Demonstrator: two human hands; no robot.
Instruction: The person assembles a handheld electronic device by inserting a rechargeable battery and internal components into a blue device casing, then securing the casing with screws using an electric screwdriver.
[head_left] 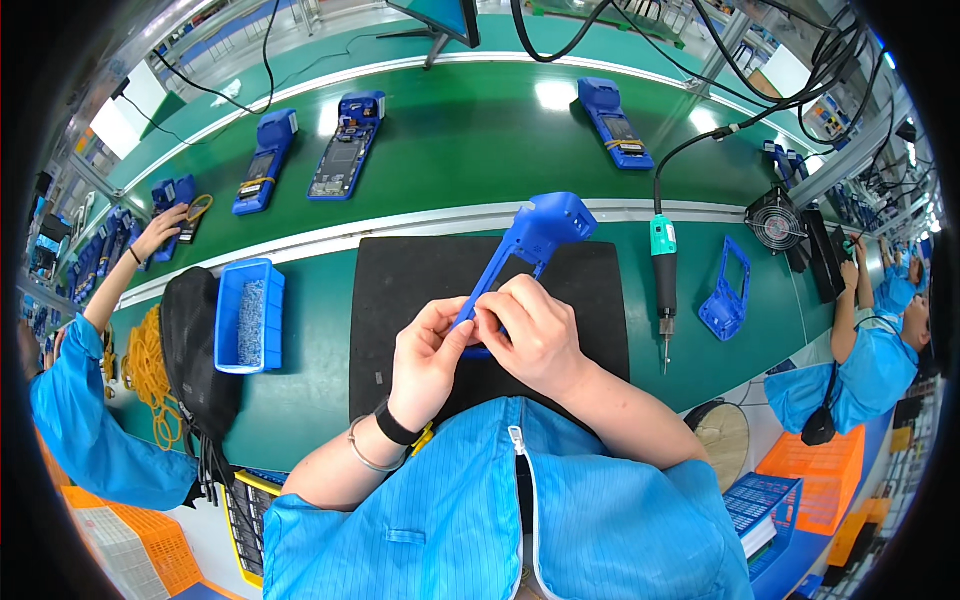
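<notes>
A blue plastic housing frame (548, 222), with an open window and a wider head, is held tilted above a black work mat (590, 300). My left hand (428, 358) pinches its lower left end between thumb and fingers. My right hand (535, 335) is closed at the frame's lower part, fingers curled inward; its fingertips are partly hidden. A similar blue frame (727, 300) lies on the bench at the right. Between it and the mat hangs an electric screwdriver (664, 265), bit pointing down, on a black cable.
A blue bin (273, 318) of small metal pieces stands left of the mat, beside a black bag (200, 345) and yellow bands (150, 375). On the green belt (460, 140) lie several blue handheld devices (613, 125). A small fan (776, 222) stands right. Co-workers flank both sides; one hand (160, 232) reaches the belt.
</notes>
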